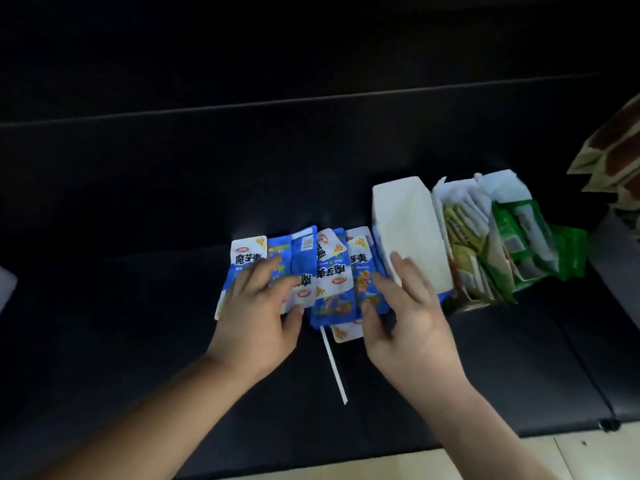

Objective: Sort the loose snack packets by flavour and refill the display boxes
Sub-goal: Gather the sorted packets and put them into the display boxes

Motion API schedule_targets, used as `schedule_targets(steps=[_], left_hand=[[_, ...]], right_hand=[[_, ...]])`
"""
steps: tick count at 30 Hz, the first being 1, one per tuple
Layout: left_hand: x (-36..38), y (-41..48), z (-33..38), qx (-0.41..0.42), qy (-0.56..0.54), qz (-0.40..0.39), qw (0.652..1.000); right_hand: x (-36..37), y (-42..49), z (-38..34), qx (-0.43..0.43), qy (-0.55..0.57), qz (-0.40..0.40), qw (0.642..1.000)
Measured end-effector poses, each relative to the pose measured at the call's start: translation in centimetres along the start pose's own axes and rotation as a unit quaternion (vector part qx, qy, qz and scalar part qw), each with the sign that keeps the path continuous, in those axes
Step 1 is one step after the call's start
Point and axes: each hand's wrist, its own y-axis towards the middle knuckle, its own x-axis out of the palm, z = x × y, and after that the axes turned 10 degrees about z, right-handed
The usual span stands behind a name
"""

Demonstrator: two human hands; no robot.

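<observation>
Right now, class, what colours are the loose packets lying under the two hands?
Blue and white with black lettering. The loose packets show in the head view, the only one.

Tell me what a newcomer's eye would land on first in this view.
The bright fan of blue-and-white snack packets at the centre stands out against the dark surface, with the left hand and right hand laid on it. Just right of them a plain white box catches the light. Further right, green packets are crammed into a display box.
</observation>
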Motion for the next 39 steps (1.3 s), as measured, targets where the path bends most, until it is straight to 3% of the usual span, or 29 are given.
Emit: schedule_targets(steps=[2, 6, 10, 13, 15, 17, 23, 30, 35, 39], left_hand=[[0.0, 1.3, -1.1, -0.083, 0.057, -0.069, 0.992], [1.2, 1.3, -3.4, -0.221, 0.033, -0.168, 0.96], [3.0, -2.2, -3.6, -0.207, -0.003, -0.134, 0.969], [2.8, -2.5, -4.0, -0.205, -0.046, -0.032, 0.977], [2.3, -1.9, -4.9, -0.234, -0.086, 0.038, 0.968], [1.8, -1.0, -5.7, -0.279, -0.118, 0.059, 0.951], [1.4, -0.4, -5.4, -0.391, -0.212, 0.063, 0.893], [3.2, -2.0, -5.2, -0.424, -0.231, 0.015, 0.876], [2.4, -1.7, -4.0, -0.46, -0.289, 0.003, 0.84], [2.0, -1.4, -3.8, -0.435, -0.305, -0.029, 0.847]], right_hand=[[0.8, -0.3, -1.4, -0.046, 0.035, 0.018, 0.998], [4.8, 0.4, -3.2, 0.034, 0.077, -0.087, 0.993], [7.8, 3.5, -2.4, 0.082, -0.1, -0.178, 0.975], [8.7, 4.5, -1.8, 0.146, -0.135, -0.23, 0.953], [9.1, 4.0, -1.1, 0.124, -0.152, -0.237, 0.951], [9.1, 3.6, -0.8, 0.1, -0.164, -0.225, 0.955], [8.7, 0.2, -2.5, 0.038, -0.165, -0.239, 0.956], [5.7, 1.1, -2.8, 0.079, -0.104, -0.245, 0.961], [4.8, 1.6, -2.7, 0.08, -0.09, -0.266, 0.956], [5.3, 1.6, -2.2, 0.07, -0.11, -0.257, 0.957]])
